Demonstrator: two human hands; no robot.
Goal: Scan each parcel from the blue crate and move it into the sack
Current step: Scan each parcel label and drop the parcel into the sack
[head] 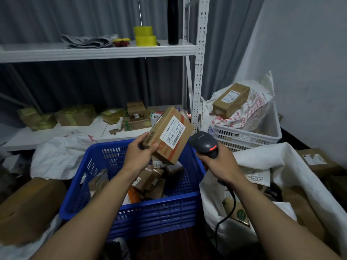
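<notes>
My left hand [139,152] grips a brown cardboard parcel [169,135] by its lower left end, tilted above the blue crate [150,212]. The parcel's white barcode label faces up and to the right. My right hand [218,163] holds a black corded barcode scanner [204,144] just right of the parcel, its head pointing at the label. Several small parcels [148,182] lie inside the crate. The white sack [277,162] stands open at the right, with parcels and a labelled pouch inside it.
A white crate [247,137] behind the sack holds a printed bag and a brown box [231,99]. White shelving [93,50] behind carries tape rolls, folded cloth and taped boxes. A large cardboard box [28,207] sits at lower left. The scanner's cord hangs down over the sack.
</notes>
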